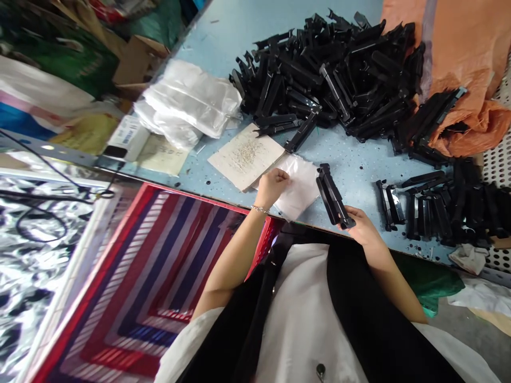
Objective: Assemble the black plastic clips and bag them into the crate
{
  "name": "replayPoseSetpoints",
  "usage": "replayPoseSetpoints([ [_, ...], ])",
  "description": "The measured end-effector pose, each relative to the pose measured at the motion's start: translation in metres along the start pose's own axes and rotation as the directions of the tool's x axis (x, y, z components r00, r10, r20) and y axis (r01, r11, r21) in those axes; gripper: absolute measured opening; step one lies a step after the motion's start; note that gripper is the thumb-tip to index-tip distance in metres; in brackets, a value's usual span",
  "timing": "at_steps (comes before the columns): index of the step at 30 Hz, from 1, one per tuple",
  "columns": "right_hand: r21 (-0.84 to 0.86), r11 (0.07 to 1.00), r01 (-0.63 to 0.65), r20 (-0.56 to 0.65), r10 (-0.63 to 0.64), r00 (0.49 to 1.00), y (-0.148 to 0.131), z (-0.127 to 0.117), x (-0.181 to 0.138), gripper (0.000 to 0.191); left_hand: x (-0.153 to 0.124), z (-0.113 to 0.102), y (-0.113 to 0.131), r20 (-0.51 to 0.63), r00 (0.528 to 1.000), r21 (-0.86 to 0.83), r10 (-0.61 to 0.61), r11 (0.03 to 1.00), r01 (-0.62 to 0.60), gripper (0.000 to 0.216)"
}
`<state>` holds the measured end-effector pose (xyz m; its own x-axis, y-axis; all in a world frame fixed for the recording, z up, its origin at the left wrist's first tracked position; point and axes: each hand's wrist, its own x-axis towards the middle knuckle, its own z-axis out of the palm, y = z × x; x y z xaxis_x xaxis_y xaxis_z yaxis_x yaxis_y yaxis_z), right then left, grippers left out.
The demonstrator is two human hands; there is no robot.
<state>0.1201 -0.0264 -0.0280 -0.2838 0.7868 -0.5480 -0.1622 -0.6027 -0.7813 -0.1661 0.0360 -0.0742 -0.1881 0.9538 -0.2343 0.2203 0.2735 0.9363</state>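
Surface: a pale blue speckled worktop (351,154) fills the upper middle of the frame, its near edge at the person's waist.
Heap: loose black pieces (331,69) pile at upper centre beside an orange sack (467,64) at upper right, seemingly tipped out to lie within reach.
Row: standing pieces (435,213) line up at right centre, apparently kept apart from the heap.
Left hand (272,187): fingers curled together, pinching the clear bag (299,186), which lies flat at the centre of the frame by the table edge.
Right hand (361,223): fingers wrapped round the near end of one black part (331,194), just right of the bag, so its length stays free.
Cardboard (245,154): carries tiny pale bits, just beyond the bag.
Lower left: a striped sack (159,276) gapes open beside the table.
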Motion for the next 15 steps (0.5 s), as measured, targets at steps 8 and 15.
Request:
replayPoseSetpoints([
  [8,0.269,0.949,-0.165,0.130,0.134,0.982,0.017,0.018,0.019,0.029,-0.008,0.007,-0.005,-0.051,0.992,0.112,0.115,0.988,-0.109,0.016],
  [15,0.348,0.849,-0.398,0.280,0.311,0.908,0.039,0.021,0.035,0.024,-0.013,-0.013,-0.003,0.125,0.877,0.504,0.464,0.732,-0.459,0.039],
])
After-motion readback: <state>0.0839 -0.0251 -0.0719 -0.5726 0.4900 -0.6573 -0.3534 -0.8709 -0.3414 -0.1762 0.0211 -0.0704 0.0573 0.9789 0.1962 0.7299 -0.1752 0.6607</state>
